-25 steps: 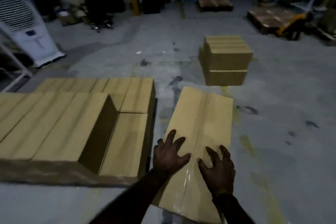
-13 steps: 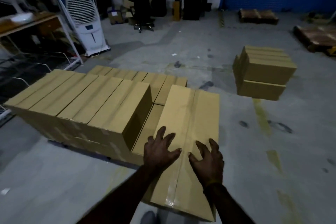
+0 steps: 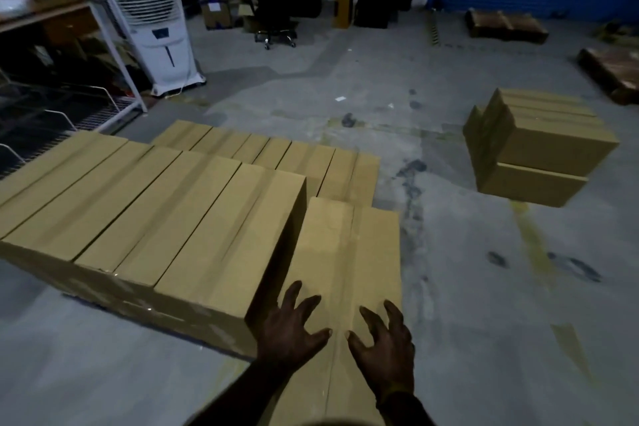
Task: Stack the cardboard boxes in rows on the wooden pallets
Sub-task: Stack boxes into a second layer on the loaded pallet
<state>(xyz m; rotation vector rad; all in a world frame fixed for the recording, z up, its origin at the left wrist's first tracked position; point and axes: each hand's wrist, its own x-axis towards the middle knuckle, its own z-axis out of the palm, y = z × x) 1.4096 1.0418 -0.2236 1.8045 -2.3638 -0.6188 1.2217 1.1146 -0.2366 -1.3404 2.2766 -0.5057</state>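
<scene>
Both hands lie flat on top of the long cardboard box point(image 3: 345, 273), the left hand point(image 3: 294, 328) and right hand point(image 3: 383, 346) side by side at its near end, fingers spread wide; the grip is open, palms pressing down and forward, closed on nothing. Half a second back this box stood clear of the stack, with a gap along its left side and its far end overlapping the lower boxes. Now its left face sits against the right face of the tall upper row point(image 3: 155, 218), and its far end meets the low back row point(image 3: 276, 152) (whether it touches or stops just short I cannot tell). It has been slid in, and the view has swung left with it.

For the task, I judge this box nearly seated as the next piece of the lower tier. The pallet under the stack is hidden by the boxes. What remains here is a final nudge to square it. Well apart on the floor to the right waits a small pile of boxes point(image 3: 539, 149), likely the supply. Bare pallets point(image 3: 505, 26) lie far off by the blue door.
</scene>
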